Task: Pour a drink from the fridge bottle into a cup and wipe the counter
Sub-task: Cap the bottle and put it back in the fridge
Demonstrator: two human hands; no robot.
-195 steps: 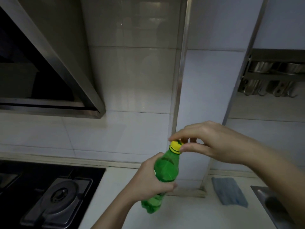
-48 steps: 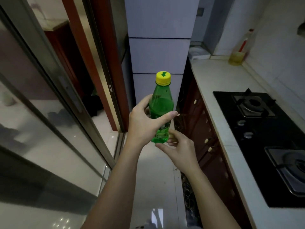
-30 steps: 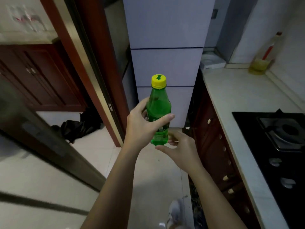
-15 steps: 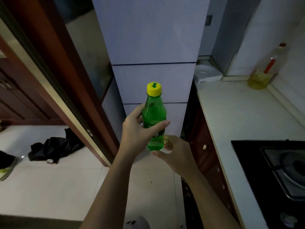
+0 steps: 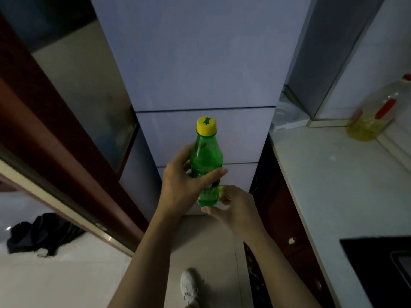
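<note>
An oil bottle (image 5: 373,116) stands far right; dark clothing (image 5: 42,234), perhaps, lies lower left.

Upright green bottle (image 5: 205,156), yellow cap (image 5: 206,126) on, in mid-air before the pale fridge (image 5: 200,63)

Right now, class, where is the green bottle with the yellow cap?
Head view, centre: the green bottle is upright, gripped by the left hand with the right hand holding its base, in front of the white fridge and left of the counter.

The bottle (image 5: 206,165) has come nearer the fridge (image 5: 200,63).
</note>
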